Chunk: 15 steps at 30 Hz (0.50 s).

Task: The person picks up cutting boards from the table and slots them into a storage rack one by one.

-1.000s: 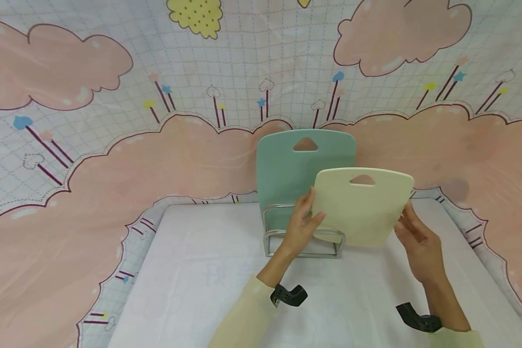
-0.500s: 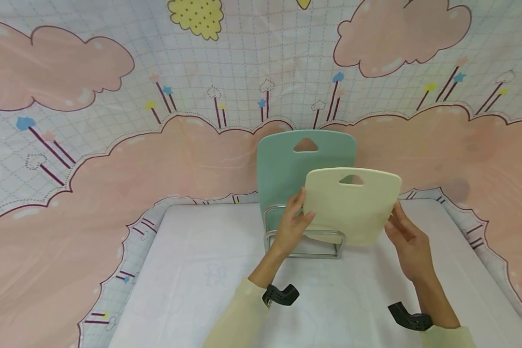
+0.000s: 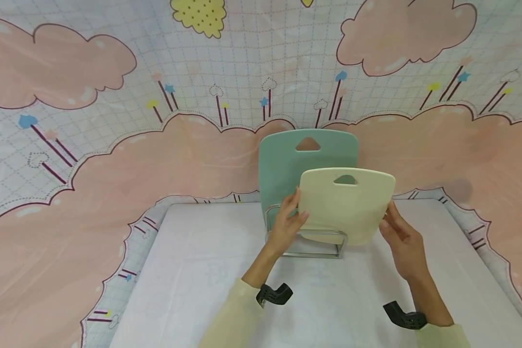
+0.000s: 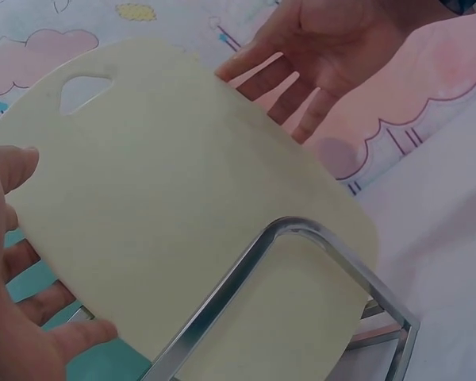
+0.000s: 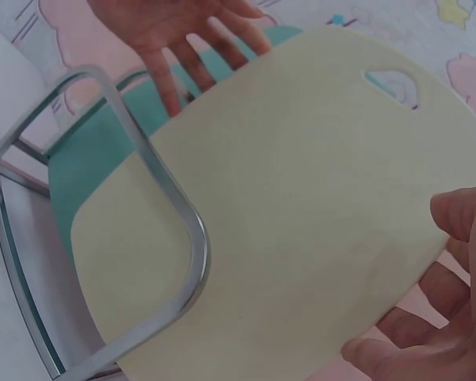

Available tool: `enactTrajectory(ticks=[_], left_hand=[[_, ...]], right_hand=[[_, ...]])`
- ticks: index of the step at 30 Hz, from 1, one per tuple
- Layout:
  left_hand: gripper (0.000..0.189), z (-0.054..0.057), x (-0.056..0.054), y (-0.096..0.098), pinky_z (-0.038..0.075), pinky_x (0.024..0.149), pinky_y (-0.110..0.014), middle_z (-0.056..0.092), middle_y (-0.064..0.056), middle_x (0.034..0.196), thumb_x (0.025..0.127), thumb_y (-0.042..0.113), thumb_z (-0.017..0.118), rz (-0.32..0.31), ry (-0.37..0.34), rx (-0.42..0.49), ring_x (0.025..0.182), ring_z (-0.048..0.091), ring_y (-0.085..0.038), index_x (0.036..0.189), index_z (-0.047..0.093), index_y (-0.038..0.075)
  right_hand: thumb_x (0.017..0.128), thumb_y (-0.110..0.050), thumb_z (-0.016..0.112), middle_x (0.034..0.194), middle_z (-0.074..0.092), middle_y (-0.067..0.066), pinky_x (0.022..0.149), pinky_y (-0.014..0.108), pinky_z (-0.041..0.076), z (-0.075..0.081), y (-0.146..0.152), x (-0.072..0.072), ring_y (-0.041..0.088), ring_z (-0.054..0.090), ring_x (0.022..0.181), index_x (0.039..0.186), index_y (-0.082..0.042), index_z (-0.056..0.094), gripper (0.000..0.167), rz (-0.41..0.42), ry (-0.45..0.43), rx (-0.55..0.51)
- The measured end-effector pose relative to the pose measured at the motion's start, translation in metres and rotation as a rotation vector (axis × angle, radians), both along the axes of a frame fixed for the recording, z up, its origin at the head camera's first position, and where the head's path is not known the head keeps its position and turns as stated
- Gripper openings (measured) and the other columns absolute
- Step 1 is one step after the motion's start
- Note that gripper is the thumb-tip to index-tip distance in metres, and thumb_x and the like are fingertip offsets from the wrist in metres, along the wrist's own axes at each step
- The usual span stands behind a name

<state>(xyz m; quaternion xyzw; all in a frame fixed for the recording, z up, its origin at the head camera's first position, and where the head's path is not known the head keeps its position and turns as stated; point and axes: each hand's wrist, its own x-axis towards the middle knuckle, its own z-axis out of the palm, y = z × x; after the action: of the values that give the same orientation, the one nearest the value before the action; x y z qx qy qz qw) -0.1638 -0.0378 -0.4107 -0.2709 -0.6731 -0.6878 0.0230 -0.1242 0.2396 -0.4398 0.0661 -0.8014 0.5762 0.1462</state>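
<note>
A pale yellow cutting board [image 3: 343, 208] stands upright, slightly tilted, its lower part behind the front bar of a silver metal rack [image 3: 315, 255]. My left hand [image 3: 282, 229] holds its left edge, thumb toward the front and other fingers reaching behind. On the opposite edge my right hand [image 3: 404, 246] grips in the same way. Behind it, a larger green cutting board [image 3: 278, 162] rests upright in the rack's rear part. The left wrist view shows the yellow board [image 4: 174, 182] crossing behind the rack's front loop [image 4: 210, 305]. Its lower right corner extends past the rack's right end.
The rack stands on a white-covered table [image 3: 191, 270], toward its far edge. A patterned cloth [image 3: 200, 159] with pink clouds hangs behind and around the table. Black wrist cameras sit on both wrists, the left camera [image 3: 275, 294] and the right camera [image 3: 404, 316].
The yellow cutting board has moved left, further over the rack and the green board, with both hands still on its edges. The green board and rack have stayed put.
</note>
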Motion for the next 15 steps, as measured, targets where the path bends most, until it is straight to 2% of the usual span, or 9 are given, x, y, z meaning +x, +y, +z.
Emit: enactTrajectory(ticks=[8,15], left_hand=[[0.061,0.002,0.002,-0.009,0.028,0.107,-0.053,0.018,-0.023,0.15,0.098,0.0,0.049,0.025,-0.033,-0.038,0.14,0.016,-0.034,0.149,0.016,-0.003],[0.062,0.002,0.004,-0.016,0.029,0.107,-0.052,0.019,-0.023,0.151,0.097,0.0,0.051,0.046,-0.038,-0.039,0.139,0.018,-0.034,0.149,0.017,-0.003]], right_hand=[[0.1,-0.011,0.05,0.154,0.027,-0.001,0.092,0.012,0.039,-0.003,-0.007,-0.003,0.012,0.037,0.134,0.15,-0.025,0.028,0.056,0.053,0.023,-0.047],[0.1,-0.012,0.05,0.155,0.026,-0.004,0.092,0.013,0.039,-0.007,-0.013,-0.005,0.013,0.037,0.134,0.149,-0.027,0.028,0.056,0.057,0.004,-0.046]])
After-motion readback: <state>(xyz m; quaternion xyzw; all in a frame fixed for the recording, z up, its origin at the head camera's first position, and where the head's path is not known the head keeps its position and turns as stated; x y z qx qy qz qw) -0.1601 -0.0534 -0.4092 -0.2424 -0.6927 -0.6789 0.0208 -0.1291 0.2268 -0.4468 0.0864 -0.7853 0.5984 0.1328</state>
